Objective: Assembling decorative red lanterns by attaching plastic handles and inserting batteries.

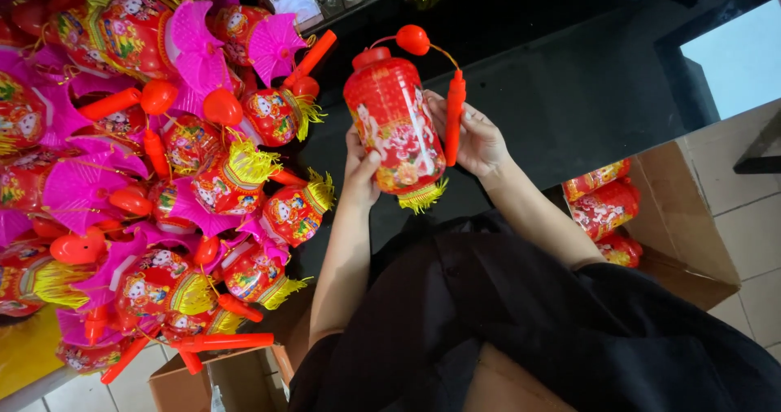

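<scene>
**Red lantern held upright between two hands, over a dark table**

The red lantern is the thing in hand: a printed cylinder with a red cap on top, a yellow fringe at the bottom, and a wire loop running from the cap through a red ball to an orange handle stick.

At the far left lies a pile of finished lanterns, red bodies with pink fans, yellow tassels and orange sticks, heaped on the table and touching one another. Below it stands an open cardboard box.

Next comes the left hand, closed around the lantern's lower left side, thumb pressed on the printed face. The lantern stands between the hands, above the dark table, slightly tilted.

The right hand cups the right side, fingers curled behind the body and the stick lying against them.

The lantern looks light and thin-walled, probably easy to dent; the glossy skin may slip. A hold on the rigid cap and base rim seems safer than squeezing the middle.

At the right, a second cardboard box holds more lanterns.
</scene>
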